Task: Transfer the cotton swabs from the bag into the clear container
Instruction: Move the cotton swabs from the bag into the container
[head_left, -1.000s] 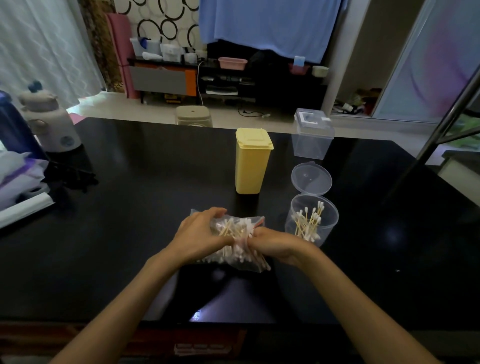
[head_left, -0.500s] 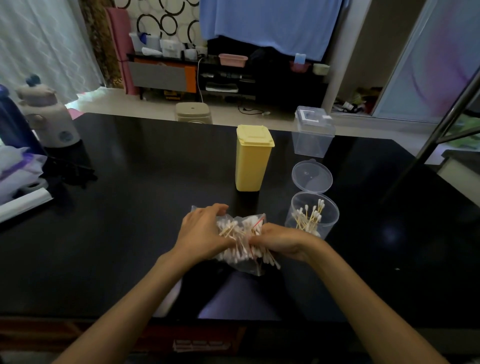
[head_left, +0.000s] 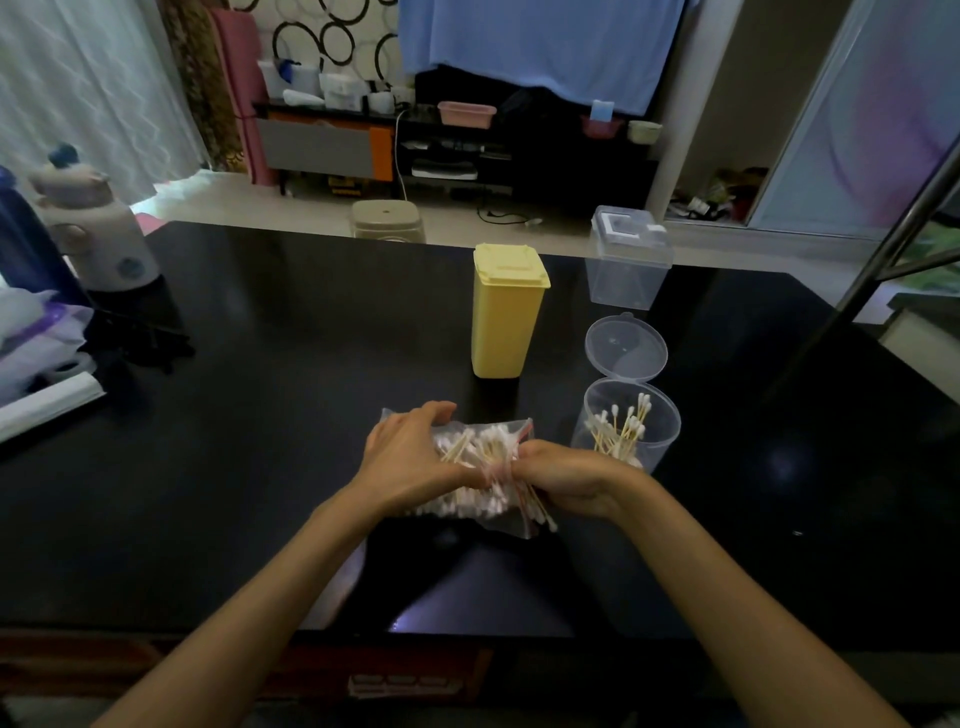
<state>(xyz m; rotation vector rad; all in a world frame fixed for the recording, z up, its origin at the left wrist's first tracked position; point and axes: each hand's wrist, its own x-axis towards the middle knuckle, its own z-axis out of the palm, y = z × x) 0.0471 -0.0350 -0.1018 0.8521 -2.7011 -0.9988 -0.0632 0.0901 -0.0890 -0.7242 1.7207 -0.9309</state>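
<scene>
A glossy black bench (head_left: 218, 467) carries everything. Far of the hands, near the middle, stands a tall yellow box (head_left: 506, 312) with its lid shut. To its right, at the far edge, sits a clear square box (head_left: 626, 262) with a white-trimmed lid. Nearer, on the right, is the clear round tub (head_left: 626, 434), open at the top, with its hinged lid (head_left: 626, 348) tipped back on the far side; a loose clump of swabs (head_left: 621, 431) stands upright inside it, wooden sticks with white tips. At the far left are a pale bottle (head_left: 93, 228), a dark blue one (head_left: 21, 244) partly cut off by the edge, and some white and purple wrapping (head_left: 36, 338). A metal pole (head_left: 878, 260) slants across the right side. Nothing stands between the bag and the tub; the two are just beside each other.

The bag (head_left: 478, 467) lies on the bench near the middle, left of the tub. It is clear plastic with a thin red strip along its right edge, crumpled, and packed with white-tipped swabs lying crosswise. The left hand (head_left: 410, 452) has its fingers curled over the bag's far left side, gripping it. The right hand (head_left: 563, 475) pinches a bundle of swabs (head_left: 535, 506) at the bag's right edge, their ends sticking out toward the near side.
</scene>
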